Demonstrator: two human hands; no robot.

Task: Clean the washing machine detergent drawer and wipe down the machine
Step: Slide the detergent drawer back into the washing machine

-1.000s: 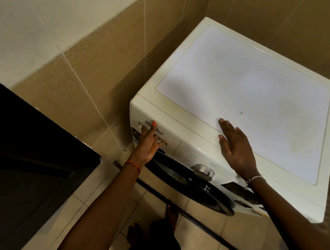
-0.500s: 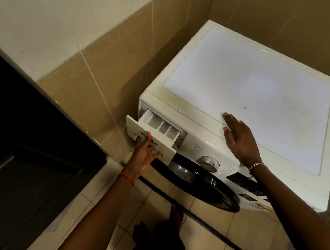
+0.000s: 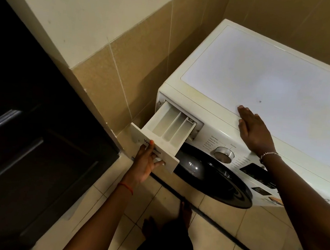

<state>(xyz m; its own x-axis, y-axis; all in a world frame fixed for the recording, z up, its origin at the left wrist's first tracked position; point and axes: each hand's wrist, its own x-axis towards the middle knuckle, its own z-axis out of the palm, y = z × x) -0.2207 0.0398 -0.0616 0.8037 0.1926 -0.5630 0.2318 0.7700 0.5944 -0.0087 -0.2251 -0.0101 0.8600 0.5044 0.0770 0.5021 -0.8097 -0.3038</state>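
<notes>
A beige tiled floor (image 3: 104, 191) carries everything here. The white washing machine (image 3: 263, 83) stands on it in the corner, close to the tiled walls, its base hidden from view. A dark strip (image 3: 230, 237) crosses the tiles in front of it, and the person's bare feet (image 3: 186, 213) stand at that strip.

The washing machine (image 3: 185, 90) is creamy white, its top panel (image 3: 273, 84) a paler, faintly bluish white with one small dark speck. The detergent drawer (image 3: 166, 123) is white, its front lettered in dark grey. The porthole door (image 3: 215, 179) is glossy black, the dial (image 3: 223, 154) silver, the display (image 3: 255, 171) black. The wall tiles (image 3: 104, 79) are tan with pale grout lines; the upper wall (image 3: 80, 7) is cream. The floor tiles (image 3: 251, 222) are beige, crossed by a dark strip (image 3: 221, 227). The panelled door (image 3: 29, 133) is near-black brown. A red thread (image 3: 126, 188) rings the left wrist, a silver beaded bracelet (image 3: 269, 154) the right.
</notes>
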